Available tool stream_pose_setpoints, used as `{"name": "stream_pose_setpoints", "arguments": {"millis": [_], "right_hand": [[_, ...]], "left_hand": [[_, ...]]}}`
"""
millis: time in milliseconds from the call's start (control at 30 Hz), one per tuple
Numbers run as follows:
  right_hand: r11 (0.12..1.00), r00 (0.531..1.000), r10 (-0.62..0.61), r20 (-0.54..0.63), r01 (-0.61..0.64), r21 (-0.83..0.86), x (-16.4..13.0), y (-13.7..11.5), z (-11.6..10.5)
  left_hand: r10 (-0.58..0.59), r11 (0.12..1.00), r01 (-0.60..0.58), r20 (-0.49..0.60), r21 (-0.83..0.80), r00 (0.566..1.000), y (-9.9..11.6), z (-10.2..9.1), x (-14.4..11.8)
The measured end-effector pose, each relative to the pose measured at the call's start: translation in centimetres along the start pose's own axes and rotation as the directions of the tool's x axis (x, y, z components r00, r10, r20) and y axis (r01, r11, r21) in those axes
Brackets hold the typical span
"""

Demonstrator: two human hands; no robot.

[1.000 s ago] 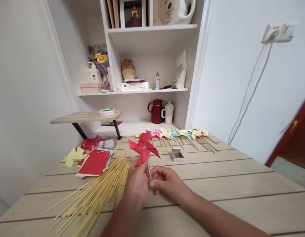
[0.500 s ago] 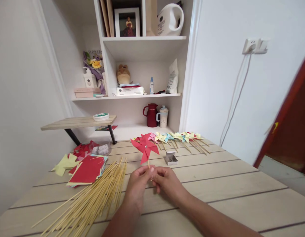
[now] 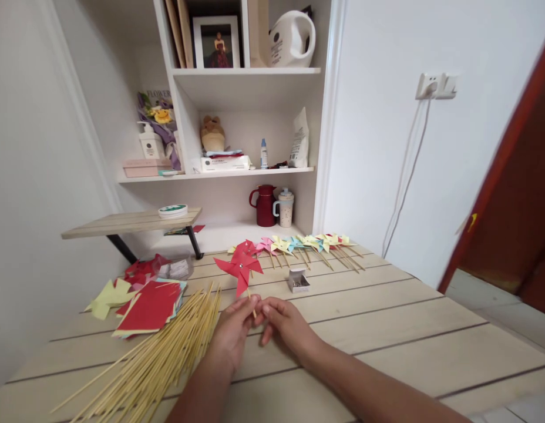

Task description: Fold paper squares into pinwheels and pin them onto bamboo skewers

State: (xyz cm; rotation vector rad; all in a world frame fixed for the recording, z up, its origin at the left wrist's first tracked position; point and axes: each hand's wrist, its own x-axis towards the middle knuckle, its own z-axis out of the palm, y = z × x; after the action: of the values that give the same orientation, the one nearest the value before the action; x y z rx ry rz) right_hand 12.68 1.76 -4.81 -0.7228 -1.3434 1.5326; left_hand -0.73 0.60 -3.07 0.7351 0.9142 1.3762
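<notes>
A red paper pinwheel (image 3: 241,267) on a thin wooden stick stands in front of me, tilted to the left, with a shiny pin at its centre. My left hand (image 3: 232,329) pinches the stick below the blades between thumb and fingers. Close beside it, my right hand (image 3: 286,326) has loosely curled fingers, a little apart and off the stick, its fingertips by those of the left. Behind the hands sits a small open box (image 3: 298,282) of small metal pins. To the left lie a bundle of thin wooden sticks (image 3: 167,352) and a stack of coloured paper (image 3: 151,305).
Several finished pinwheels (image 3: 319,244) lie in a row along the table's back. A yellow cut paper piece (image 3: 108,296) and a clear plastic box (image 3: 175,269) are at left, near a small raised stand (image 3: 131,222). A red jug (image 3: 266,205) and a cup (image 3: 285,208) stand behind.
The pinwheel has tilted and turned to the left in my left hand. My right hand has come off the stick, its fingers loosening. The whole view has shifted slightly.
</notes>
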Motion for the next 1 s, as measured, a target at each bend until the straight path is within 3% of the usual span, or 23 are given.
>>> {"name": "stream_pose_setpoints", "arguments": {"millis": [233,433,667,1000], "right_hand": [[0.999,1.0,-0.003,-0.025,0.002,-0.041,-0.31,-0.94,-0.11],[0.991,0.992,0.065,-0.113,-0.077,-0.109,-0.1,-0.96,-0.17],[0.991,0.998,0.043,-0.044,-0.048,-0.127,-0.41,-0.57,0.1],[0.98,0.995,0.013,-0.098,-0.032,-0.196,-0.41,-0.18,-0.04]], "left_hand": [[-0.054,0.997,0.056,0.03,-0.056,0.998,0.1,-0.33,0.14],[-0.065,0.994,0.066,0.017,-0.089,0.998,-0.13,-0.45,0.44],[-0.07,0.994,0.075,0.071,-0.079,0.995,-0.3,-0.59,0.28],[-0.041,0.998,0.048,0.148,-0.042,0.988,-0.5,-0.14,-0.11]]}}
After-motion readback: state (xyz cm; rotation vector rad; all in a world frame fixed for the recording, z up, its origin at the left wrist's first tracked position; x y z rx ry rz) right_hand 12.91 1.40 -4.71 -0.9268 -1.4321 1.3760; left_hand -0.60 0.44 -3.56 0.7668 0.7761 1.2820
